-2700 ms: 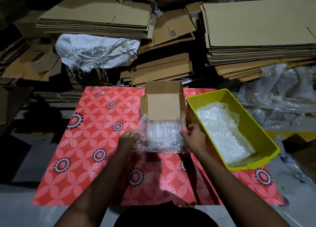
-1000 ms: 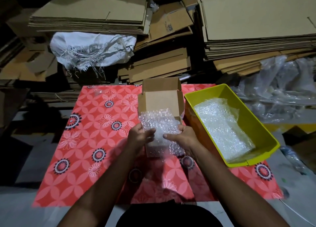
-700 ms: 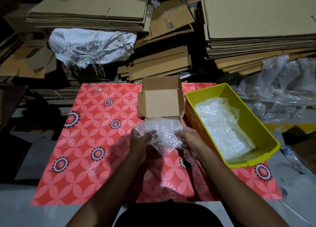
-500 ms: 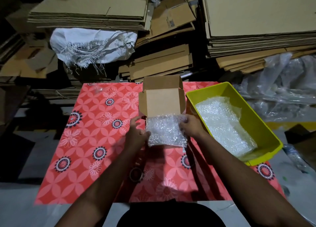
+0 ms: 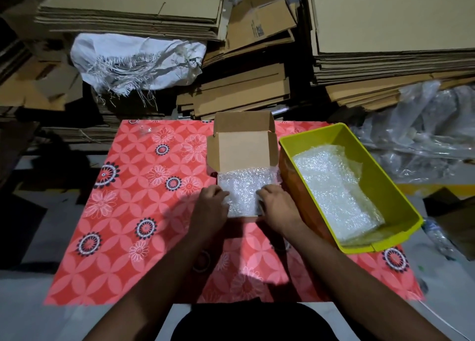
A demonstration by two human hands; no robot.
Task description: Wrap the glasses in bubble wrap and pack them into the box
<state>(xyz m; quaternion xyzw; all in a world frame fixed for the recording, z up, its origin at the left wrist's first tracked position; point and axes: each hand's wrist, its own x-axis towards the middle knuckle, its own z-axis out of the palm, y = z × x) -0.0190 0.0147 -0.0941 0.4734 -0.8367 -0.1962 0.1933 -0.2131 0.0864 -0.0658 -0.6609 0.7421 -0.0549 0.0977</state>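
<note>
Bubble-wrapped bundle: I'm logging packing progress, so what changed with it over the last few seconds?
The bubble-wrapped bundle went from being held up and folded in front of the cardboard box to lying down in it. The left hand and right hand now rest on its sides. The box, yellow bin and red cloth stayed put.

The small open brown cardboard box [image 5: 243,149] is matt, raw paperboard with a dull, slightly fibrous face. The clear bubble-wrap bundle [image 5: 243,193] at its six o'clock side is thin glossy plastic, pebbled with glinting bubbles. At three o'clock, the yellow-green rectangular plastic bin [image 5: 385,186] looks smooth with a soft sheen, and the bubble-wrap sheets [image 5: 334,186] in it sparkle. The red flower-printed table cover [image 5: 144,212] is smooth with a faint shine. At eleven o'clock, the white woven sack [image 5: 133,60] is coarse and frayed.
</note>
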